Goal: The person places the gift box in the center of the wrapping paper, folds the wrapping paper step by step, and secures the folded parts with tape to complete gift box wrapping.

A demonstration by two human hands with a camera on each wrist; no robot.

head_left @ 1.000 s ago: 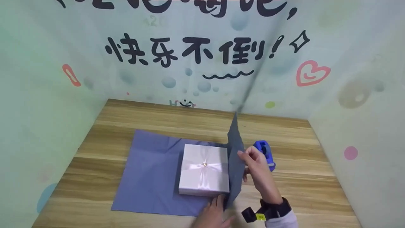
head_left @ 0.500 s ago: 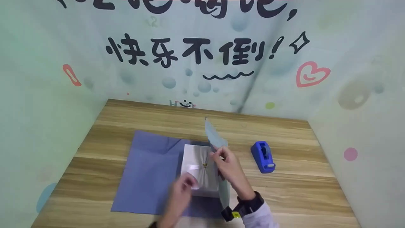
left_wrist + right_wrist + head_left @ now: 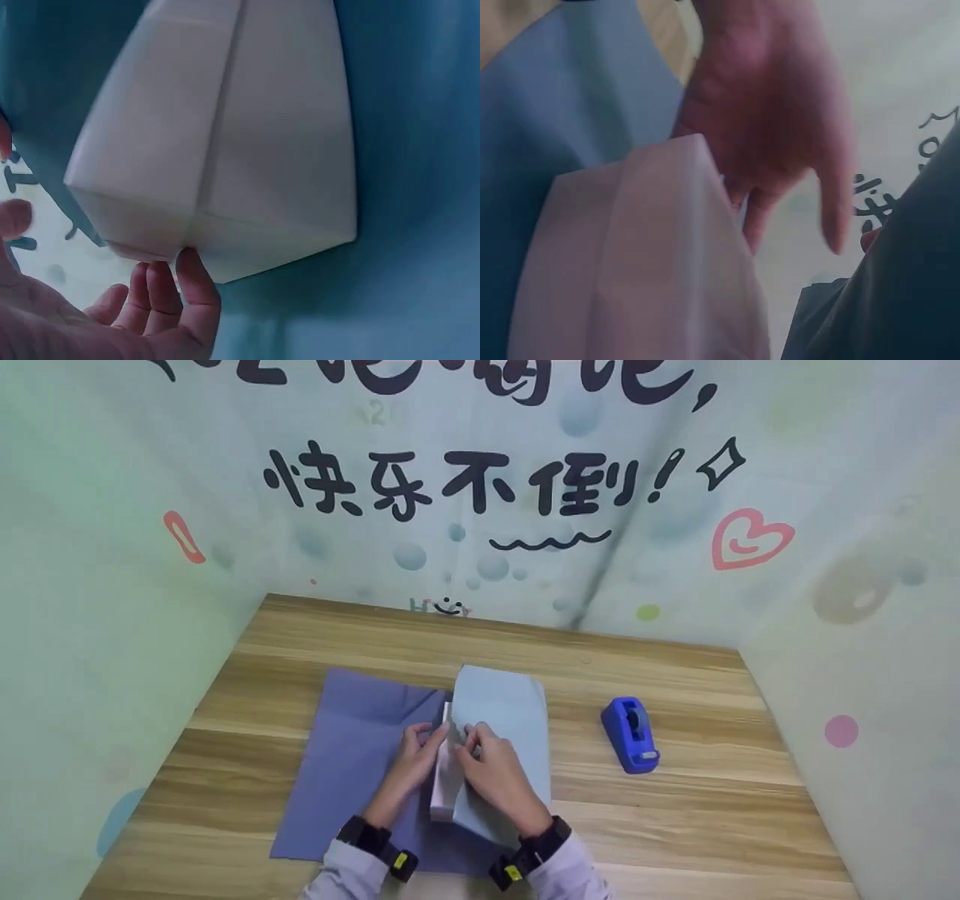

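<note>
A white gift box [image 3: 444, 787] sits on a blue-purple sheet of wrapping paper [image 3: 360, 735]. The paper's right part, its pale blue-grey underside [image 3: 510, 697] upward, is folded over most of the box; only the left strip shows. My right hand [image 3: 496, 765] pinches the free edge of this flap above the box. Against the box's left side rests my left hand [image 3: 412, 761], its fingertips touching the wall in the left wrist view and its thumb held apart in the right wrist view. A ribbon band [image 3: 217, 112] runs down the box side.
A blue tape dispenser [image 3: 630, 735] stands on the wood-grain table [image 3: 712, 780], right of the paper. Printed cloth walls [image 3: 450, 510] enclose the table at the back and sides.
My right hand has drawn the flap leftward, from upright beside the box to over its top. My left hand has moved from the box's front edge to its left side.
</note>
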